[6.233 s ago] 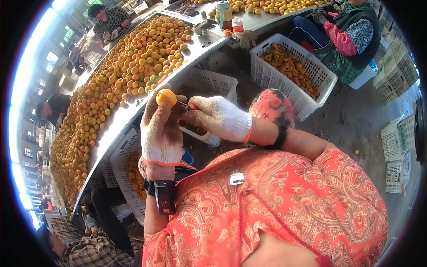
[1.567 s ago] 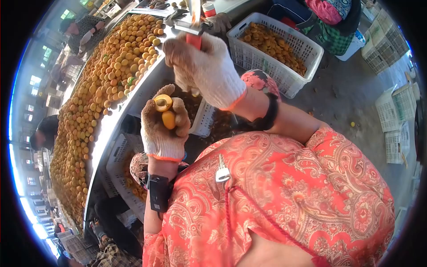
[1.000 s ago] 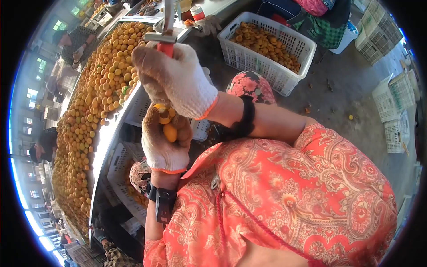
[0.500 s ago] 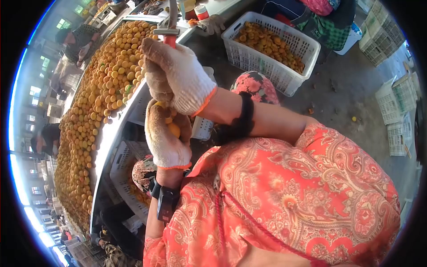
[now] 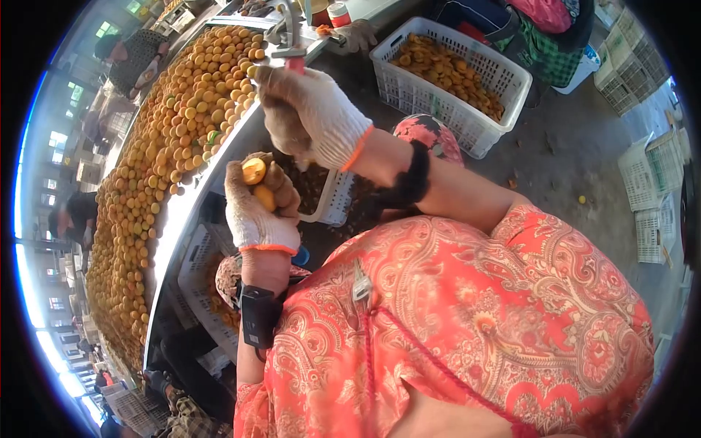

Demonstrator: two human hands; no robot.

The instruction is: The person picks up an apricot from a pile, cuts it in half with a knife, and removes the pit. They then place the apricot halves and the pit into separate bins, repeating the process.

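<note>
Left hand (image 5: pixel 264 208) curls its fingers around cut fruit (image 5: pixel 254 172). Right hand (image 5: pixel 310 117) clenches a red-handled tool (image 5: pixel 294 63), partly blocking a crate (image 5: pixel 337 201).

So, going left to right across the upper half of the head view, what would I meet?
Apricot pile, red-handled tool in the right hand, red-and-white jar, crate of apricot halves, white bin, stacked crates.

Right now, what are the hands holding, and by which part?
The right hand grips a curved metal tool by its red handle; the left hand holds rounded orange fruit pieces around their sides.
</note>
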